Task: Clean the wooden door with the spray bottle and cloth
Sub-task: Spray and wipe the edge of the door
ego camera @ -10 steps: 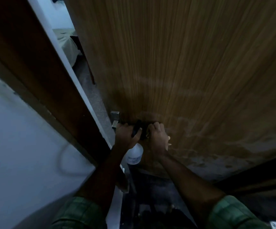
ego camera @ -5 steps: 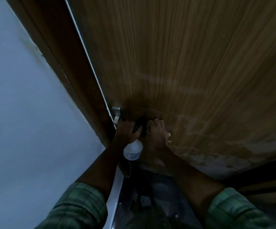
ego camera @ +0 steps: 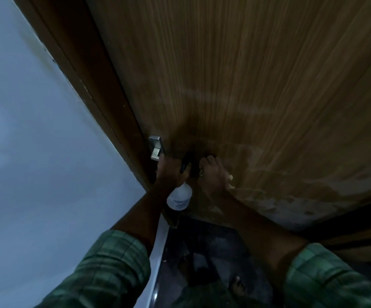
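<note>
A pale bluish wall point(ego camera: 35, 152) fills the left side, edged by a dark wooden door frame point(ego camera: 86, 70). A metal latch plate point(ego camera: 156, 147) shows just beside the frame. Below lies a dark, glossy floor point(ego camera: 202, 252), with a white skirting strip point(ego camera: 158, 252) along the wall's foot.

Dark glossy floor point(ego camera: 222, 247) below door; bare foot point(ego camera: 238, 287) standing on it.

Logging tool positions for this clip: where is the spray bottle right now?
In the head view, the spray bottle hangs in the left hand just left of centre, beside the right hand, below the metal latch plate at the wooden door edge.
</note>
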